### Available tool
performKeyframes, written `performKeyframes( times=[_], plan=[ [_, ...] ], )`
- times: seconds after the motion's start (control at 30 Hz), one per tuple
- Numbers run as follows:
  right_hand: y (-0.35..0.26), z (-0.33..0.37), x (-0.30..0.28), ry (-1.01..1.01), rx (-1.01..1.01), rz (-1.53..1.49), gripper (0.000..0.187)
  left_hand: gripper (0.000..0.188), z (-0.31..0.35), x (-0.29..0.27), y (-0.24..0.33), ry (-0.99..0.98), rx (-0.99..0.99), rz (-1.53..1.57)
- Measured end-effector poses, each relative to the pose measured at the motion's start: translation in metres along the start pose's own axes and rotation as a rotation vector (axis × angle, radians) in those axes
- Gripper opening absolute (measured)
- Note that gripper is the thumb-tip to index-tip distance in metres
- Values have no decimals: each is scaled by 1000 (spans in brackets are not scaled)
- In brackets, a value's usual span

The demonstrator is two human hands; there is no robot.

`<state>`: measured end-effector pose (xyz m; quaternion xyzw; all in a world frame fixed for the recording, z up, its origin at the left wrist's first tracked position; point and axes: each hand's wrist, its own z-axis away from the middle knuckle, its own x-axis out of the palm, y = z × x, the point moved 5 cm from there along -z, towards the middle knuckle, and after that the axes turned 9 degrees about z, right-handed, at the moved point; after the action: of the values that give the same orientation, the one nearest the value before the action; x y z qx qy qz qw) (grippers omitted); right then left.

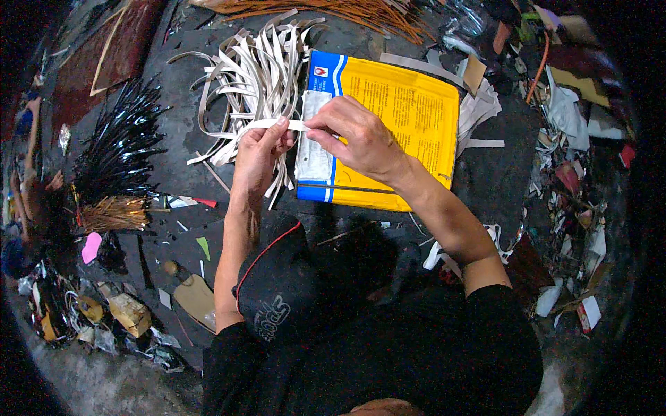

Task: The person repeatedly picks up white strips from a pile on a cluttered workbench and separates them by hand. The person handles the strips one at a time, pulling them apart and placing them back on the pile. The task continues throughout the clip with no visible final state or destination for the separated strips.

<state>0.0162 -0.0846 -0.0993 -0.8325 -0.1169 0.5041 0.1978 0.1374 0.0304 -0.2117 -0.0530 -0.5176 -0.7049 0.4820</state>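
Note:
My left hand and my right hand both pinch one white strip above the floor, fingertips close together at its end. Just beyond lies a loose heap of white strips. Under my right hand rests a flat yellow and blue package with a small white sheet on its left edge. A dark cap brim sits over my lap.
A bundle of dark glossy sticks with straw-coloured ends lies at the left. Orange-brown thin sticks run along the top. Paper and plastic scraps crowd the right side. A knife with a wooden handle lies at lower left.

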Motion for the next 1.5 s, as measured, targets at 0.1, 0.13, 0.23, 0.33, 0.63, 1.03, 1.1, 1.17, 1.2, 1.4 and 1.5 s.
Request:
performKeyframes(
  times=[0.1,0.13,0.23,0.33,0.63,1.03,1.1,1.17,1.2,1.4,1.5],
  plan=[
    [2,4,-3,-16,3,27,13,21,0,-2,-2,6,-17,-55],
    [4,8,-2,-1,-7,35,13,21,1,2,-2,21,11,-19],
    [0,0,1,15,-55,53,13,21,-7,-12,-2,37,18,-36],
    [2,-3,4,30,-58,28,14,21,-6,-19,-3,46,-10,-46],
    [-5,5,0,-21,-20,133,15,20,-8,-33,-5,55,8,20],
    [42,63,-118,-94,76,523,29,39,46,39,139,165,402,-432],
    [63,85,-181,-92,188,477,28,43,74,77,172,82,560,-560],
    [66,128,-238,-57,421,445,28,48,79,65,175,0,719,-730],
    [70,166,-261,-66,549,472,28,48,59,31,174,80,543,-556],
    [117,432,-248,-190,1152,325,28,54,1,-74,106,-81,341,-1052],
    [106,524,-175,-348,1226,303,20,54,36,-30,80,-59,212,-944]
  ],
)
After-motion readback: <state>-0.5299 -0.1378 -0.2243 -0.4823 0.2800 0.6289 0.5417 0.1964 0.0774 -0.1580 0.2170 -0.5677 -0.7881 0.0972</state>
